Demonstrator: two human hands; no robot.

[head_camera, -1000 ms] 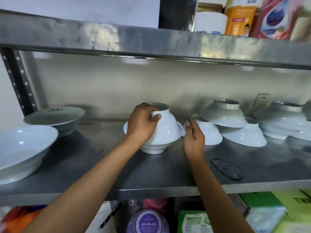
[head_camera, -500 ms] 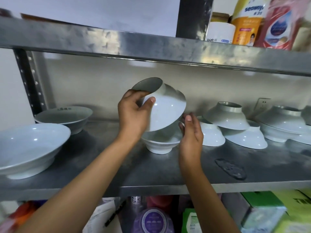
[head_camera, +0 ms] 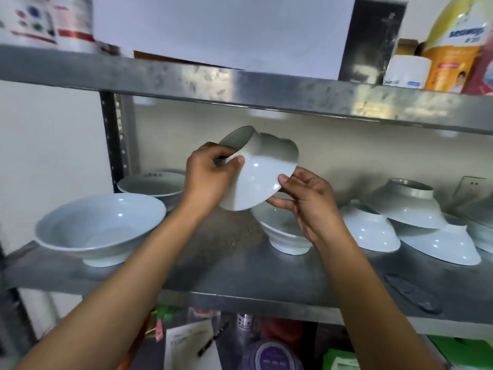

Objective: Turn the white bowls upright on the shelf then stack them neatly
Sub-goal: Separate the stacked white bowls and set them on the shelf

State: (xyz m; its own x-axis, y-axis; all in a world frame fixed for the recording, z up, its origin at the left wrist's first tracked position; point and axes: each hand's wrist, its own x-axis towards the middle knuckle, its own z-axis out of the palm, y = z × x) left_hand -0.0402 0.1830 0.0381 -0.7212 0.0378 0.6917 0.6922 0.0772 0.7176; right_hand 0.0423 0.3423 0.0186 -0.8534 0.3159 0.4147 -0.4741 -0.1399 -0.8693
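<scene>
Above the middle of the metal shelf (head_camera: 240,273), in the head view, a white bowl (head_camera: 260,177) is held in the air by both hands, tilted with its foot ring up and to the left and its mouth facing down and to the right. The left hand (head_camera: 208,180) is closed around the foot, thumb pressed on the outer wall and fingers curled over the ring. The right hand (head_camera: 309,201) pinches the lower rim, thumb on the outside; its fingers seem to reach under the rim, though that side is hidden. Just below stands an upright bowl (head_camera: 282,233), partly behind the right wrist. To the left sit two more upright bowls, a large one (head_camera: 98,231) near the front and another (head_camera: 152,182) behind it. To the right lie overturned bowls (head_camera: 405,206), leaning on one another.
</scene>
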